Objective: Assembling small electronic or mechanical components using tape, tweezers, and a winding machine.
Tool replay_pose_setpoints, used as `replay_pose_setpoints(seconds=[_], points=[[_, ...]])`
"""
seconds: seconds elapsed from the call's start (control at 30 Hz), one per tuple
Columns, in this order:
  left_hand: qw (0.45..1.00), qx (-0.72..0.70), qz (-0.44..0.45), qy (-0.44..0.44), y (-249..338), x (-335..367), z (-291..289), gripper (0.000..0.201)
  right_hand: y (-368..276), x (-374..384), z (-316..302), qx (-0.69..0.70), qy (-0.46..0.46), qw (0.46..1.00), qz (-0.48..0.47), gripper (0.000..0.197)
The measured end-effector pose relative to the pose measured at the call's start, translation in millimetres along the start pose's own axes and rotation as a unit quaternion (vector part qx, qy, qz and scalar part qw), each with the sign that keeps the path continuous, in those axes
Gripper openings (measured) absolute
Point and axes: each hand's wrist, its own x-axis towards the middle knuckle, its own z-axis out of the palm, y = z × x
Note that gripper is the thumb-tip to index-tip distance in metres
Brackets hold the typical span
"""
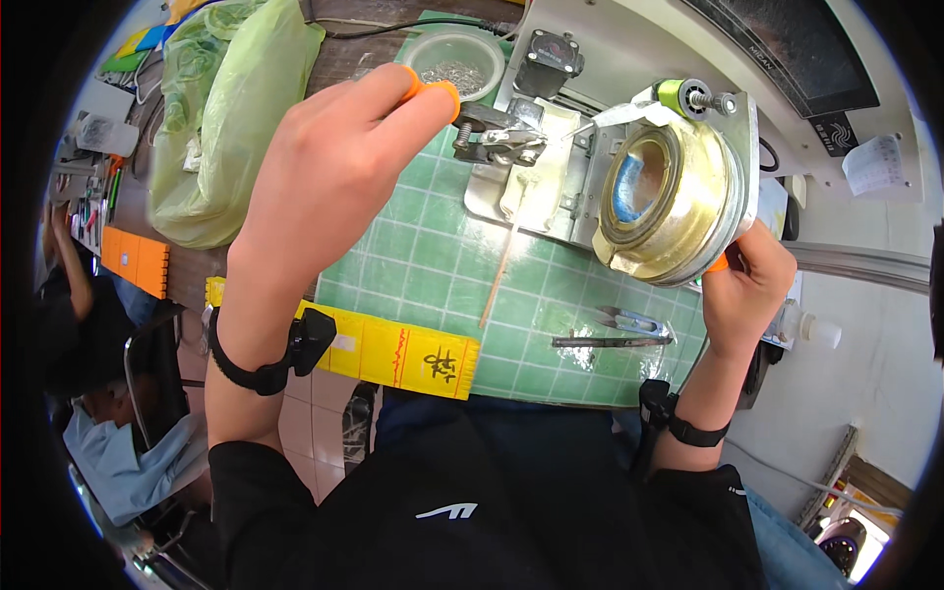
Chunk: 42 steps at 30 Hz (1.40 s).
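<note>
My left hand (334, 162) is closed in a pinch, orange covers on its fingertips, beside a small metal clamp mechanism (506, 143) on the machine. Whatever lies between those fingertips is hidden. At the right, my right hand (744, 285) curls its fingers against the lower rim of a round brass-coloured drum (678, 202); an orange fingertip cover shows there, and some fingers are out of sight behind the drum. Blue material (626, 187) lines part of the drum's opening. Below the clamp, a thin wooden stick (501, 265) leans from a whitish pad (546, 167) onto the green mat.
A green gridded cutting mat (423, 265) covers the table. On it lie tweezers (610, 342), thread snips (629, 320) and a yellow strip (383, 349). A bowl of small metal pieces (457, 74) stands behind my left hand, a green plastic bag (226, 118) left of it. Another person sits far left.
</note>
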Motion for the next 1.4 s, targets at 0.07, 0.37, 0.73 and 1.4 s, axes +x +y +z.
replay_pose_setpoints(seconds=[0.07, 0.37, 0.73, 1.4], points=[[1.0, -0.005, 0.0, -0.003, -0.3, -0.3, 4.7, 0.024, 2.0, -0.5, -3.4, -0.013, -0.012, 1.0, 0.001, 0.015], [0.983, -0.123, -0.132, -0.028, -12.3, -23.0, 7.1, 0.024, 8.2, 8.6, 10.0, -0.075, -0.038, 0.996, -0.03, 0.014], [0.942, -0.262, -0.198, 0.073, 16.3, -22.6, 19.0, 0.013, 26.6, -2.2, -20.9, -0.153, -0.101, 0.981, -0.066, 0.026], [0.98, -0.131, -0.147, 0.026, 2.4, 16.2, 55.9, 0.018, -21.8, 1.6, -32.5, -0.105, -0.083, 0.979, -0.152, 0.011]])
